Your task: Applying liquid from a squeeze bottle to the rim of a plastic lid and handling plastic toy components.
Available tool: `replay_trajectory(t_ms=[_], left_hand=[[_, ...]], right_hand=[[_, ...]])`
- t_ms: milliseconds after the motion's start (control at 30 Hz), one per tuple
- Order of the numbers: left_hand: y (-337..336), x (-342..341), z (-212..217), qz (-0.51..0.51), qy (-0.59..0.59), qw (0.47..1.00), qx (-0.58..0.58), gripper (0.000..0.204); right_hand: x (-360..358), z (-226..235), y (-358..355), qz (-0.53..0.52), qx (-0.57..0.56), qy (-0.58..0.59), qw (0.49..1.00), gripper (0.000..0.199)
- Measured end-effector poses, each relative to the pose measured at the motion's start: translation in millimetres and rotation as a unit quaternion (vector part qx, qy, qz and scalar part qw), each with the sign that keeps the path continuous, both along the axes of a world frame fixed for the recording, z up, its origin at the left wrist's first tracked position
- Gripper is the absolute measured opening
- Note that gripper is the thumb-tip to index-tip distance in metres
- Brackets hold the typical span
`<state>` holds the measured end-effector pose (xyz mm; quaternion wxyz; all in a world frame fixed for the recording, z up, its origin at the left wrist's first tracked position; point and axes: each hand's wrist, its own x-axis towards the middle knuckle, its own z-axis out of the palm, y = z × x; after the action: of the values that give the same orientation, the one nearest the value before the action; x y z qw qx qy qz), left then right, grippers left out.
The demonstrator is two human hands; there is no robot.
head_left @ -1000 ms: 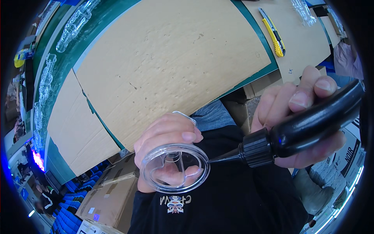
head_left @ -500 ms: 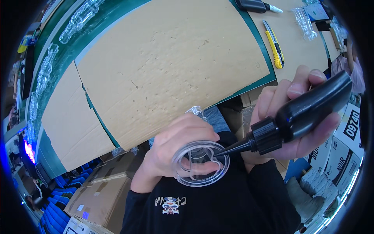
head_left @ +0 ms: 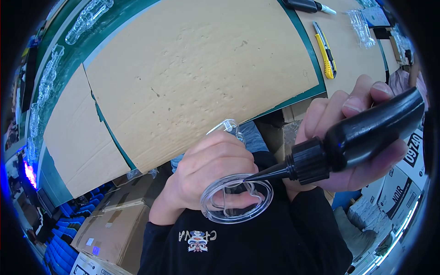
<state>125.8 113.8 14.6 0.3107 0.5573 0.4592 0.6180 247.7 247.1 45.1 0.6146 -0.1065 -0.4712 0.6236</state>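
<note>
My left hand (head_left: 215, 162) is closed around a clear plastic piece with a round rim (head_left: 238, 219). The rim faces up toward me, and a curved wall divides its inside. Part of the piece pokes out past my knuckles; the rest is hidden in my fist. In my right hand (head_left: 339, 110) lies a black squeeze bottle (head_left: 371, 130), tilted with its thin pointed nozzle down to the left. The nozzle's tip is at the upper part of the clear rim, touching or very close to it. Whether any liquid comes out is too small to see.
Ahead is a table covered with brown cardboard (head_left: 197, 68) over a green mat. A yellow utility knife (head_left: 326, 52), a black marker-like bottle (head_left: 302, 5) and clear plastic parts (head_left: 362, 28) lie at the right; more clear pieces (head_left: 89, 20) line the far left. Cartons (head_left: 117, 224) stand below left.
The nozzle tip has moved left along the rim, from its right side to its upper part. The clear piece has tilted slightly in my left hand.
</note>
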Motion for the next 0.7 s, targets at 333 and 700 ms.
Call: replay_trajectory(t_ms=[333, 700], left_hand=[[1, 0, 0, -0.004, -0.007, 1.0, 0.007, 0.029], [0, 1, 1, -0.003, -0.017, 1.0, 0.003, 0.031]], right_hand=[[10, -6, 13, 0.16, 0.11, -0.03, 0.981, 0.057], [0, 2, -7, 0.01, -0.01, 0.029, 0.999, 0.054]])
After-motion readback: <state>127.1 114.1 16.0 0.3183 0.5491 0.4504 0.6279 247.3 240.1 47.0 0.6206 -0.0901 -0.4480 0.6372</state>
